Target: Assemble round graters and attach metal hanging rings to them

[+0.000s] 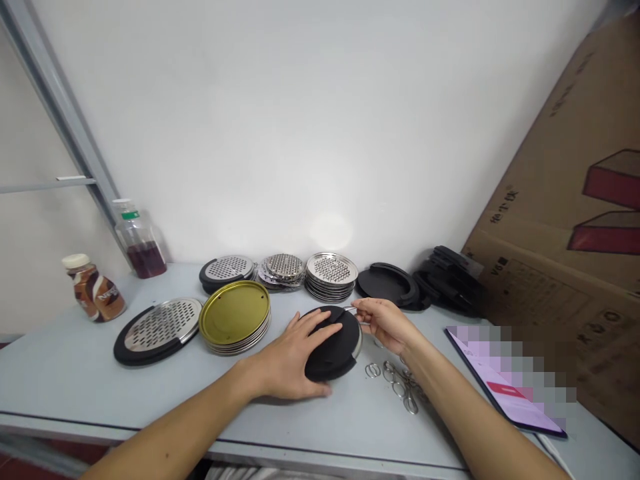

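Note:
Near the table's middle lies a round black grater holder (327,357), with a pale metal edge showing on its right. My left hand (293,357) grips it from the left, fingers spread over the top and thumb low at the near edge. At the holder's far right edge, my right hand (383,323) pinches a thin metal wire ring (350,308); the fingers partly hide it. Several loose wire rings (399,389) lie below the right wrist. Left of my left hand is a stack of round metal discs (235,313) with a gold one on top.
A grater disc in a black holder (160,327) lies left, another (227,270) farther back. Perforated discs (333,270) are stacked by the wall, beside black holders (387,283). Two bottles (95,290) stand left. A tablet (505,380) and large carton (550,267) are right.

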{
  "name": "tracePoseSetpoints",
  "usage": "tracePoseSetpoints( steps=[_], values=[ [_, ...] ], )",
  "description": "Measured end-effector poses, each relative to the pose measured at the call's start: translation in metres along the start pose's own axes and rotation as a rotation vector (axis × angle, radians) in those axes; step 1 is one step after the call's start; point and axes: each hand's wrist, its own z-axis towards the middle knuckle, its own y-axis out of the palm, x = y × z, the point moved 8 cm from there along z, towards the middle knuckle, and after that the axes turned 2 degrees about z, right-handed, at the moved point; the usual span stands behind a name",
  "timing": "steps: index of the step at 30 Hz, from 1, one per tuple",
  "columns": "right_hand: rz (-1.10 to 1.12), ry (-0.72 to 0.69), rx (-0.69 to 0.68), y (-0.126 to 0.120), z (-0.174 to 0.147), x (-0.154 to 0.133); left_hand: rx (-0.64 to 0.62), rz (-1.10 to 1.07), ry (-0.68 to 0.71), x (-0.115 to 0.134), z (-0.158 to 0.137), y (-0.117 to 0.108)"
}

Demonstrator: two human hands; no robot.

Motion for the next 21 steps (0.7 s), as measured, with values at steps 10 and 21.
tracePoseSetpoints(
  steps=[10,21],
  values=[
    [-0.064,-0.008,0.01,-0.005,0.001,-0.006,0.397,-0.196,-0.02,-0.013,0.001,-0.028],
    [0.002,0.046,-0.129,0.003,-0.002,-0.003,0.585,-0.255,-0.152,-0.022,-0.008,-0.039]
  ],
)
